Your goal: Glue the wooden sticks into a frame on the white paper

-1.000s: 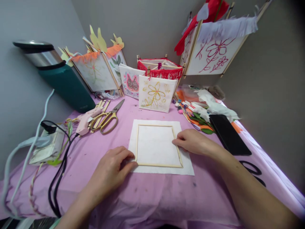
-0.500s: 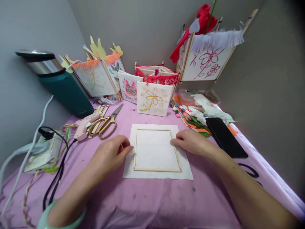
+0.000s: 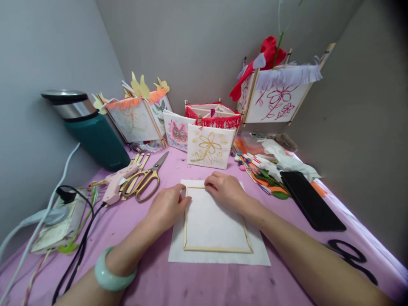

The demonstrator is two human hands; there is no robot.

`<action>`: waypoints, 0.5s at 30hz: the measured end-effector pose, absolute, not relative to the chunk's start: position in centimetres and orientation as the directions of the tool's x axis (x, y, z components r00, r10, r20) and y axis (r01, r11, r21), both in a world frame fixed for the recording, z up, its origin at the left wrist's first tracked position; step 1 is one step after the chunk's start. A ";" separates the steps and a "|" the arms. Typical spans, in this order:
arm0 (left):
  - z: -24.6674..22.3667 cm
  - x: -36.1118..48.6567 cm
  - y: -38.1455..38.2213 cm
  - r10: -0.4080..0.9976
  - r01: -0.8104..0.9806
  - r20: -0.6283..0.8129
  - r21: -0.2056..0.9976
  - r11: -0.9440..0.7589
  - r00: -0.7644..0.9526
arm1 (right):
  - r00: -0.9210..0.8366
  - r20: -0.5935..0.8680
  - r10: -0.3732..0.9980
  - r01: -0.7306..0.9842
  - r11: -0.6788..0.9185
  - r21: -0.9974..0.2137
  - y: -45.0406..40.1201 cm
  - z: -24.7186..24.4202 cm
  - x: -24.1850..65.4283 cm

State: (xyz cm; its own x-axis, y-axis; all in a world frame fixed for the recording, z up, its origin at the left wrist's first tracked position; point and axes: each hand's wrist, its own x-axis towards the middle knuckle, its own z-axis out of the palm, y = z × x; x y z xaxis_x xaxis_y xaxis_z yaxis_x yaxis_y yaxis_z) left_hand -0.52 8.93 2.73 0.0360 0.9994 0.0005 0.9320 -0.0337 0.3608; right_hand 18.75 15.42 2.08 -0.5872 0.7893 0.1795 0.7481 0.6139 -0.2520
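A square frame of thin wooden sticks (image 3: 218,249) lies on a white sheet (image 3: 219,258) on the pink cloth. My left hand (image 3: 170,206) is at the frame's upper left corner, fingers curled, thumb and fingertips on the left stick. My right hand (image 3: 225,190) rests over the far stick, its curled fingertips on that stick near its middle. The palm and fingers cover the far right part of the frame.
Gold-handled scissors (image 3: 145,180), a pink glue gun (image 3: 116,185) and a green bottle (image 3: 98,136) stand or lie left. Painted panels (image 3: 209,146) stand behind. A black phone (image 3: 312,199) and black-handled item (image 3: 347,250) lie right.
My right hand has moved from the frame's right side to its far stick. My left hand has shifted up toward the upper left corner. The view has tilted up slightly.
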 end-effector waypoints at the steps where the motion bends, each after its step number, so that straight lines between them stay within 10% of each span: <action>1: 2.7 -0.5 8.9 0.999 0.931 0.000 0.363 -0.042 0.045 | -0.585 0.188 0.789 0.746 0.614 -0.256 15.5 1.9 18.8; 15: 2.5 -0.3 8.8 0.999 0.924 -0.007 0.380 -0.036 0.042 | -0.599 0.217 0.771 0.750 0.635 -0.186 15.6 1.4 18.6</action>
State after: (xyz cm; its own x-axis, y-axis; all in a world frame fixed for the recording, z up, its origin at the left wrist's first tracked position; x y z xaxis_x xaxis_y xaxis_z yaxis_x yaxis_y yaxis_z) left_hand -0.30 8.78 2.49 0.0422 0.9991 -0.0069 0.9244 -0.0365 0.3798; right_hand 18.60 15.61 1.43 -0.5990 0.7708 0.2167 0.7497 0.6350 -0.1864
